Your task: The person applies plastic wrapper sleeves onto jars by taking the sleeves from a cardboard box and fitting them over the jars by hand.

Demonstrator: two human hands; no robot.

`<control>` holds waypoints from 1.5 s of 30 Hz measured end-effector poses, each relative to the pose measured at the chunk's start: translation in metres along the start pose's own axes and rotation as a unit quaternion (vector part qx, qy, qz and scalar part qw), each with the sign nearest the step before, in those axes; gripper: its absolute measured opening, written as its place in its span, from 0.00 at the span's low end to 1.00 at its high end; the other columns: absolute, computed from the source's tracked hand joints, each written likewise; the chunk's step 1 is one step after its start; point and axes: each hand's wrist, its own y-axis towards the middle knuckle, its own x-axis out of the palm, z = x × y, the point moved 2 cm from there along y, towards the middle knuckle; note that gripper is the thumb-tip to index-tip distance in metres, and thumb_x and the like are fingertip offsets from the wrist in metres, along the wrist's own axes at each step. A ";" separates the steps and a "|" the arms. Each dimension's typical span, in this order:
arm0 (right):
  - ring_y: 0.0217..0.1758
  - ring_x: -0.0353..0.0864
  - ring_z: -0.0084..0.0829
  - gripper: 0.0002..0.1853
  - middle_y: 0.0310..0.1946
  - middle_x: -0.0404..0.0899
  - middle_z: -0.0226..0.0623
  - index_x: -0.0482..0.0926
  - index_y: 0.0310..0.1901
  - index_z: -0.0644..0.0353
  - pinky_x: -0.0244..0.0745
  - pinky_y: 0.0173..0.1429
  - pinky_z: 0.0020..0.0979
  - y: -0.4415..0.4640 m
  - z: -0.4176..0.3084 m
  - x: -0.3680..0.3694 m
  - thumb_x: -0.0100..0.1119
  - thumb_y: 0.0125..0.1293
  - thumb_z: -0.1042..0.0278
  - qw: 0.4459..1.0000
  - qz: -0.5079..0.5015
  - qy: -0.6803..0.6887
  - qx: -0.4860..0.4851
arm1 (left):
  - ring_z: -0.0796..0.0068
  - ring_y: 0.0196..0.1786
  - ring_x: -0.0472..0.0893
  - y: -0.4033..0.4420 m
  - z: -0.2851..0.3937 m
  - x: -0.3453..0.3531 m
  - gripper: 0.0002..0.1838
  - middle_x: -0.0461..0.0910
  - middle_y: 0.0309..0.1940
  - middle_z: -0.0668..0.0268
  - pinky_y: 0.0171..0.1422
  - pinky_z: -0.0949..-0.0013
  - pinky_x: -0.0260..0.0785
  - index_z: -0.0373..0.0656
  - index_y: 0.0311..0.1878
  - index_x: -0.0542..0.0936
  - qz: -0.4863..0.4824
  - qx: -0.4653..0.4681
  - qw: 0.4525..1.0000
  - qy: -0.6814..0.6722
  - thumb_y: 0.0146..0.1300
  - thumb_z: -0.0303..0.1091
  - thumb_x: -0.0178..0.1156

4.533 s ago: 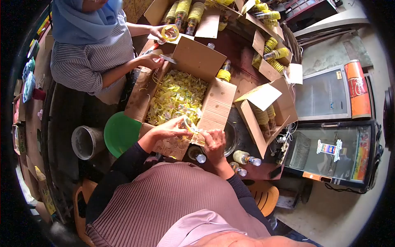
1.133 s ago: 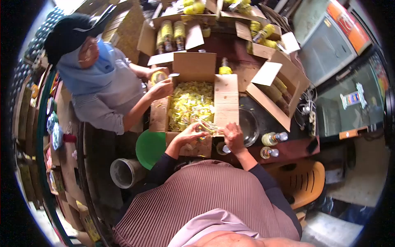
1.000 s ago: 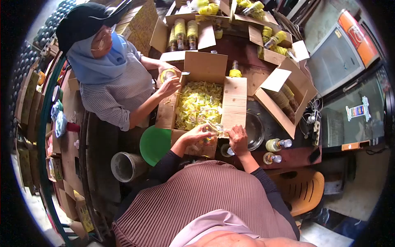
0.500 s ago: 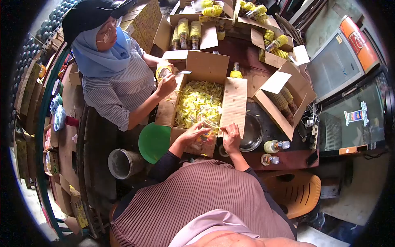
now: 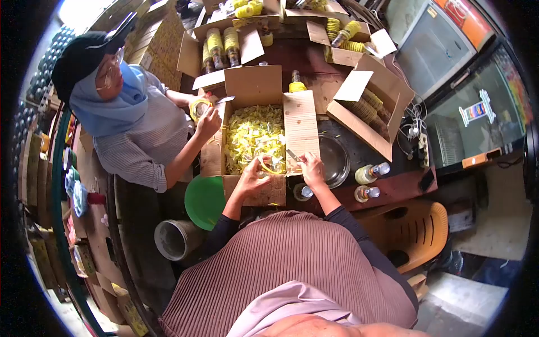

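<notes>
My left hand pinches a yellow plastic ring over the near edge of an open cardboard box. Loose yellow strips and scraps fill much of that box. In the fingers of my right hand is a small knife, its blade pointing toward the box. Just below my hands stands a small capped bottle. Across the box's left flap, a co-worker's hand is at a roll of yellow rings, with a blade beside it.
A green basin and a grey bucket sit left of the box. On the right are a round metal bowl and two capped bottles. Cartons of yellow-ringed bottles stand behind. An orange chair is at right.
The view has shifted, so the scene sits further left. My hands have moved apart slightly; the yellow piece at my left hand now shows as a loop, and the knife is clearer.
</notes>
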 end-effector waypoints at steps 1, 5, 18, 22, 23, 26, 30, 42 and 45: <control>0.42 0.79 0.44 0.09 0.35 0.79 0.43 0.79 0.37 0.61 0.74 0.47 0.39 0.000 0.002 0.003 0.62 0.53 0.74 1.000 -0.014 -0.022 0.014 | 0.73 0.56 0.73 0.000 0.000 -0.001 0.31 0.74 0.52 0.62 0.63 0.66 0.64 0.39 0.60 0.68 0.005 0.010 1.000 0.013 0.54 0.32 0.67; 0.46 0.76 0.46 0.08 0.36 0.78 0.44 0.79 0.37 0.60 0.71 0.52 0.42 -0.006 -0.027 -0.014 0.62 0.54 0.71 0.975 0.074 -0.203 -0.053 | 0.69 0.55 0.75 -0.001 0.023 -0.001 0.31 0.76 0.50 0.60 0.62 0.64 0.66 0.38 0.58 0.69 0.022 0.038 0.992 0.120 0.49 0.29 0.68; 0.32 0.78 0.32 0.10 0.30 0.78 0.39 0.79 0.35 0.65 0.72 0.39 0.33 -0.001 -0.065 -0.031 0.64 0.58 0.66 0.986 -0.095 0.121 -0.071 | 0.63 0.46 0.79 0.006 0.027 0.017 0.35 0.77 0.45 0.56 0.52 0.64 0.72 0.37 0.56 0.70 -0.014 0.018 0.991 0.132 0.45 0.39 0.72; 0.32 0.77 0.18 0.08 0.31 0.81 0.31 0.80 0.38 0.65 0.72 0.37 0.25 0.002 -0.057 -0.019 0.61 0.63 0.68 0.921 -0.182 0.338 0.070 | 0.70 0.48 0.79 0.002 0.035 0.015 0.33 0.78 0.46 0.61 0.53 0.67 0.72 0.39 0.55 0.72 -0.022 -0.032 0.998 0.057 0.43 0.34 0.74; 0.33 0.77 0.17 0.07 0.31 0.81 0.28 0.81 0.38 0.64 0.73 0.38 0.23 0.001 -0.058 -0.017 0.60 0.65 0.69 0.872 -0.184 0.444 0.095 | 0.71 0.48 0.79 0.002 0.035 0.014 0.33 0.78 0.46 0.62 0.54 0.68 0.72 0.39 0.55 0.72 -0.012 -0.015 0.999 0.026 0.44 0.34 0.74; 0.32 0.77 0.17 0.05 0.31 0.81 0.28 0.81 0.38 0.64 0.73 0.39 0.21 0.003 -0.059 -0.007 0.59 0.65 0.72 0.821 -0.171 0.527 0.137 | 0.70 0.49 0.78 0.007 0.034 0.012 0.33 0.77 0.47 0.62 0.56 0.67 0.71 0.39 0.55 0.72 0.009 0.000 0.999 0.042 0.44 0.32 0.74; 0.31 0.77 0.18 0.05 0.31 0.81 0.29 0.80 0.38 0.64 0.73 0.38 0.21 0.003 -0.060 0.000 0.57 0.66 0.73 0.770 -0.126 0.602 0.169 | 0.70 0.49 0.79 0.009 0.039 0.011 0.32 0.78 0.47 0.62 0.56 0.67 0.70 0.40 0.55 0.72 0.024 -0.003 0.999 0.038 0.45 0.33 0.73; 0.29 0.72 0.13 0.08 0.29 0.79 0.25 0.81 0.44 0.62 0.69 0.34 0.18 0.051 -0.034 -0.077 0.61 0.62 0.75 0.928 0.076 0.365 0.012 | 0.63 0.52 0.76 -0.020 0.035 0.010 0.33 0.76 0.48 0.61 0.59 0.62 0.68 0.42 0.52 0.74 0.059 0.069 0.994 0.055 0.38 0.34 0.73; 0.25 0.68 0.17 0.10 0.24 0.75 0.27 0.77 0.34 0.61 0.68 0.30 0.23 0.032 -0.075 -0.063 0.68 0.52 0.80 0.965 0.105 0.239 0.032 | 0.56 0.57 0.71 -0.013 0.047 0.009 0.33 0.74 0.50 0.59 0.64 0.57 0.61 0.43 0.51 0.74 0.054 0.030 0.998 0.014 0.37 0.31 0.73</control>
